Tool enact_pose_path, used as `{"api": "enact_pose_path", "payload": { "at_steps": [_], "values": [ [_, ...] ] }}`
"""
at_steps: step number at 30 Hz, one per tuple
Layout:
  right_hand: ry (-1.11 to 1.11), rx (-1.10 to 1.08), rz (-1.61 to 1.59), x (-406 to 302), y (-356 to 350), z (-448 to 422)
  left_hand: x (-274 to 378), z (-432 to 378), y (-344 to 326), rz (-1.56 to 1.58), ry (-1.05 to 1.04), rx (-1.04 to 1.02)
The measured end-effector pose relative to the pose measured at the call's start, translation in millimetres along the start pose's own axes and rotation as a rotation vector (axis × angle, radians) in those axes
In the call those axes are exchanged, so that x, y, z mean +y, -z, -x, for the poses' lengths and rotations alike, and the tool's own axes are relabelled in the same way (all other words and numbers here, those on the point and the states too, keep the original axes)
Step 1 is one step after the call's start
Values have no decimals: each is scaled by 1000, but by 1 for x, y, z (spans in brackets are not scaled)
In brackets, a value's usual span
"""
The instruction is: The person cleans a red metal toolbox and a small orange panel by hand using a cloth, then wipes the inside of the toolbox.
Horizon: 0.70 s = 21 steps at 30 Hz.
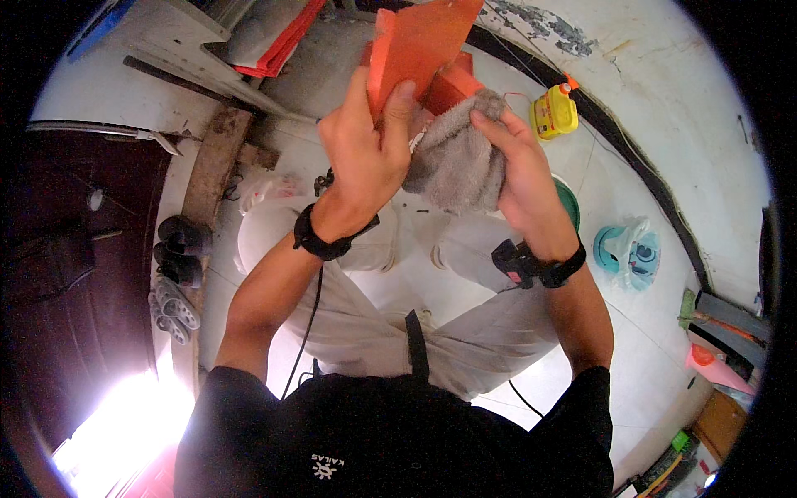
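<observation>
My left hand [367,149] grips the edge of an orange flat-sided object [423,43], thumb on its broad face and fingers around the far side. A shorter orange block-like part [451,87] shows behind and below that face. What the whole object is, I cannot tell. Bunched in my right hand [529,168] is a grey-brown cloth [457,155], pinched between thumb and fingers. Its upper end touches or overlaps the lower orange part. Both hands are raised in front of my knees, and each wrist wears a black strap.
Beyond my right hand stands a yellow jug [554,112] with an orange cap. A green tub [565,202] is half hidden by my right wrist, and blue-green items in a clear plastic bag [629,252] sit farther right. Several shoes [177,261] line the left, beside a dark door [81,249].
</observation>
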State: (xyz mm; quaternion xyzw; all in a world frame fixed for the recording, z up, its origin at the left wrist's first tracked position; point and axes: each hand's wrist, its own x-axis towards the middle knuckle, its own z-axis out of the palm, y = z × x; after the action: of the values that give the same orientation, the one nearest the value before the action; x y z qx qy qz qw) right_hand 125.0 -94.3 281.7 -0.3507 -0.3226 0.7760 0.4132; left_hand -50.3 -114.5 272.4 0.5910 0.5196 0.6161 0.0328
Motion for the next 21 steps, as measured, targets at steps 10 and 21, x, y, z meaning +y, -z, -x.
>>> {"api": "enact_pose_path", "payload": {
  "at_steps": [10, 21],
  "values": [
    [163, 207, -43, 13, -11, -2, -2, -6, 5, 8, 58, -62],
    [202, 276, 120, 25, -11, 4, -3, 1, 5, 33, 107, -29]
  ]
}}
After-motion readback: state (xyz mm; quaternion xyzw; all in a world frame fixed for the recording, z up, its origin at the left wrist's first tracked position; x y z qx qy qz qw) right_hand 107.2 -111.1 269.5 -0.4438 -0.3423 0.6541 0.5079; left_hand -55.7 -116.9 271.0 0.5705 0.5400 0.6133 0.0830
